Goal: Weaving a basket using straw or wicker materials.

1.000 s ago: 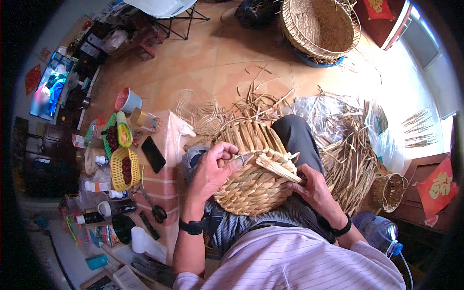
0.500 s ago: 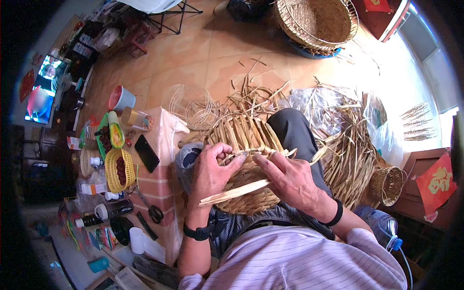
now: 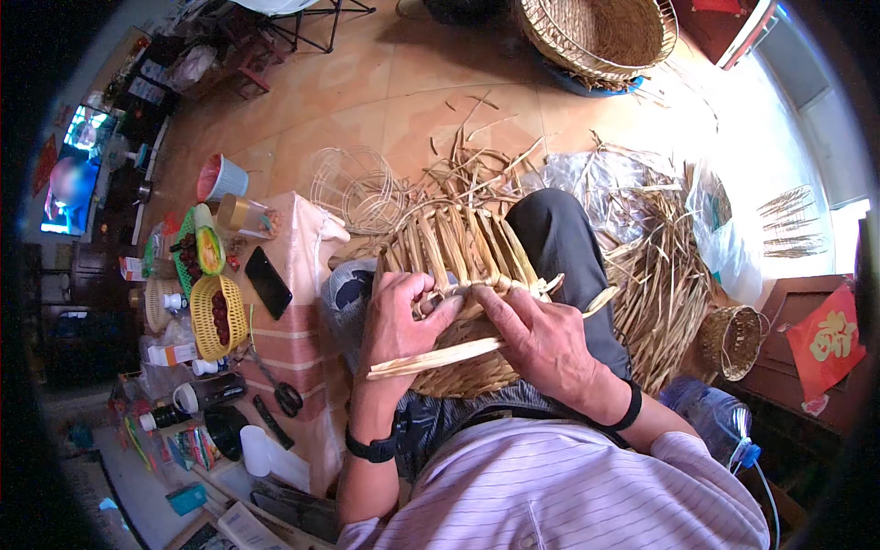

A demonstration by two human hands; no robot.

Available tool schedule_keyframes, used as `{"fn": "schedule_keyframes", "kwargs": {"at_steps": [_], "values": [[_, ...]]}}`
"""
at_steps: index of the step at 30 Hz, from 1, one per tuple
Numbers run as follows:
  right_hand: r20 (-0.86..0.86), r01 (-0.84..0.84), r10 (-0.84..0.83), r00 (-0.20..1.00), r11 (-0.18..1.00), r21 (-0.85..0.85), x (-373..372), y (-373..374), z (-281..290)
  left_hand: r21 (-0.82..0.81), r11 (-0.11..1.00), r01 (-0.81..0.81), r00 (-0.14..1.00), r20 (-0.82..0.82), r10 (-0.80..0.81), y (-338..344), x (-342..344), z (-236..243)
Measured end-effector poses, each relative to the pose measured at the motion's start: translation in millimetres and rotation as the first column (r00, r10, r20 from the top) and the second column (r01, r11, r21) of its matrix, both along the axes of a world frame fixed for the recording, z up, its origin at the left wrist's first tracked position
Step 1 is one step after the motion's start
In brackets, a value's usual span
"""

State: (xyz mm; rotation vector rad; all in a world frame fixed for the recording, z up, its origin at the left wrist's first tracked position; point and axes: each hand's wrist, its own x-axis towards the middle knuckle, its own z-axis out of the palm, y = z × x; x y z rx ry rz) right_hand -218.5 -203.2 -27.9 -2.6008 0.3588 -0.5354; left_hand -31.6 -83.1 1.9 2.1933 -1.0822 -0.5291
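Note:
A half-woven straw basket [image 3: 440,380] rests on my lap, its upright straw-wrapped stakes [image 3: 461,240] pointing away from me. My left hand [image 3: 396,323] grips the woven edge, thumb and bent fingers pressed on it. Close beside it, my right hand [image 3: 552,345] presses the same edge with its index finger and thumb, fingertips nearly meeting the left thumb. A pale flat straw strip [image 3: 440,356] runs from under my right hand leftward across my left wrist. Short strip ends [image 3: 600,301] stick out past my right knuckles. What lies under the fingertips is hidden.
Loose straw [image 3: 655,312] lies in a heap on the right by clear plastic [image 3: 596,179]. A wire frame [image 3: 353,188] is ahead. On the left, a cloth-covered table [image 3: 307,321] bears a phone [image 3: 268,282], scissors [image 3: 288,398] and a yellow basket [image 3: 206,341]. A finished basket [image 3: 541,27] stands far off.
The whole view has shifted slightly. Both hands stay at the basket's edge, the right fingertips a little closer to the left thumb. The flat strip has moved slightly with them.

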Motion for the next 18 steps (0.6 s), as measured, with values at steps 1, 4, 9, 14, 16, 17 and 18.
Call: {"fn": "schedule_keyframes", "kwargs": {"at_steps": [1,4,9,14,16,17,18], "values": [[-0.002,-0.001,0.001,1.000,1.000,-0.002,-2.0,0.5,0.4,-0.017,1.000,-0.004,1.000,-0.005,0.004,1.3,-3.7,1.2],[-0.023,-0.008,0.009,1.000,1.000,0.011,-9.2,0.5,2.0,-0.011,1.000,0.015,1.000,0.017,-0.014,3.2,-16.3,4.4],[-0.018,-0.012,0.011,1.000,1.000,-0.018,-9.8,-5.0,2.6,0.005,0.999,0.031,0.999,0.025,-0.031,4.6,-8.6,4.2],[-0.021,-0.027,0.026,0.999,0.999,-0.041,-5.3,-11.6,2.2,-0.032,0.962,0.272,0.952,0.153,-0.265,16.7,10.1,7.7],[0.008,-0.002,0.002,1.000,1.000,0.023,-3.8,-11.6,1.4,-0.012,0.941,0.338,0.918,0.223,-0.327,16.4,13.5,8.2],[0.000,-0.006,0.006,1.000,1.000,0.012,-3.4,-11.7,1.2,-0.057,0.940,0.336,0.922,0.227,-0.315,17.4,15.7,9.8],[0.000,-0.001,0.001,1.000,1.000,0.000,-3.4,-11.5,1.4,-0.108,0.950,0.293,0.948,0.160,-0.274,20.1,17.6,12.2]]}}
